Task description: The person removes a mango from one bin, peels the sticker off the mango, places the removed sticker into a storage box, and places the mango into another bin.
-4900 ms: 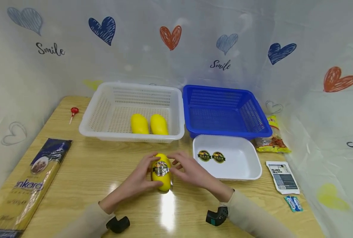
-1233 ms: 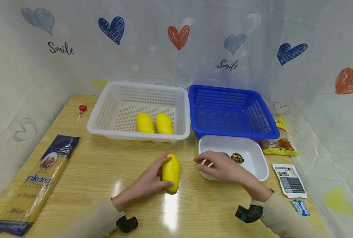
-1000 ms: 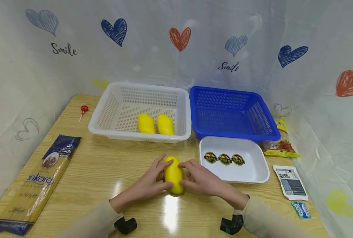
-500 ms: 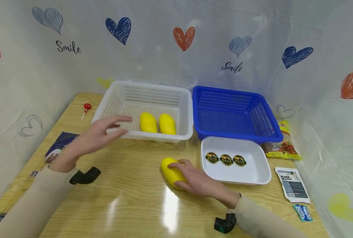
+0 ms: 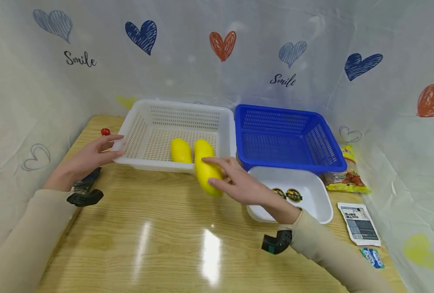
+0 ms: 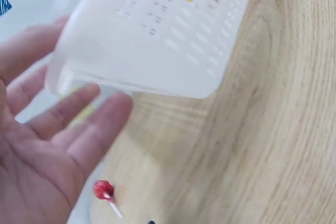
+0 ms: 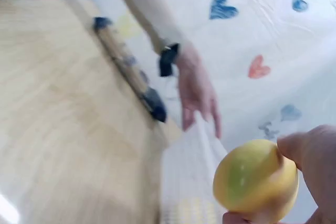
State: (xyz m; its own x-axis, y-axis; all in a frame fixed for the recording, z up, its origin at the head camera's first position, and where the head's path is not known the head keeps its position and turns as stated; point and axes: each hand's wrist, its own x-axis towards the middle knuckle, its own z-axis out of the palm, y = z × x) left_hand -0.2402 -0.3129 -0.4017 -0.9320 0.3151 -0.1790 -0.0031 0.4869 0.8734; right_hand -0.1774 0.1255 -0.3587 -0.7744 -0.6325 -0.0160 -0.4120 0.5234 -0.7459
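Observation:
My right hand (image 5: 235, 179) pinches a smooth yellow mango (image 5: 206, 175) between thumb and fingers, over the front rim of the white slatted basket (image 5: 158, 165). In the right wrist view the mango (image 7: 247, 182) shows its rounded end. Inside the basket lie another mango (image 5: 181, 150) and one (image 5: 203, 147) partly hidden by the held one. My left hand (image 5: 88, 160) is at the basket's left front corner. In the left wrist view its fairly straight fingers (image 6: 100, 129) reach around the rim (image 6: 60, 72).
A blue basket (image 5: 290, 167) stands to the right. Before it, a white tray (image 5: 308, 203) holds round stickers (image 5: 294, 195), partly covered by my right arm. A snack bag (image 5: 345, 179), white packet (image 5: 358, 224), small blue packet (image 5: 372, 257), lollipop (image 6: 104, 190) and spaghetti pack (image 7: 128, 69) lie around.
My left hand has left the mango and moved to the white basket's left corner. My right hand has lifted the mango off the table and carried it back toward the basket.

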